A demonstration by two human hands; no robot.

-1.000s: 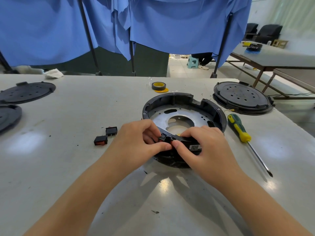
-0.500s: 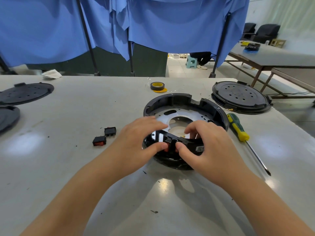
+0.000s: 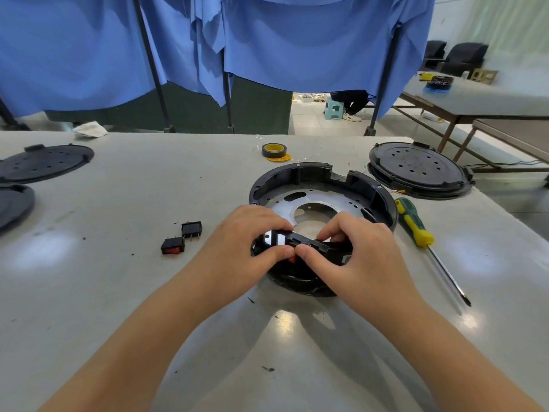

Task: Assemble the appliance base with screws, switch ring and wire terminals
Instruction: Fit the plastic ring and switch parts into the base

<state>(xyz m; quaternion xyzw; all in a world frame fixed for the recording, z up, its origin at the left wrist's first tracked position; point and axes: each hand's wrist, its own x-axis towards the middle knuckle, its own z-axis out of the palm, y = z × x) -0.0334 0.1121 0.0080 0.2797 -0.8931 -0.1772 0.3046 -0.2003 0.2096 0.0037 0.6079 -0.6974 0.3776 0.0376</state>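
1. The appliance base (image 3: 312,185), a rigid black ring on a metal plate, lay on the table (image 3: 118,292).
2. The left hand (image 3: 243,242) and right hand (image 3: 359,251) pinched its near wall; stiff plastic suited rim grips.
3. A red part, probably a rocker switch (image 3: 292,258), stayed mostly hidden under the thumbs.

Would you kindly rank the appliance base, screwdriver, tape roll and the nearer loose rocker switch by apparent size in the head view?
1. Appliance base, clearly largest.
2. Screwdriver, long but thin.
3. Tape roll and nearer rocker switch: they look alike, and the tape lies farther from the camera, so I will not rank them.
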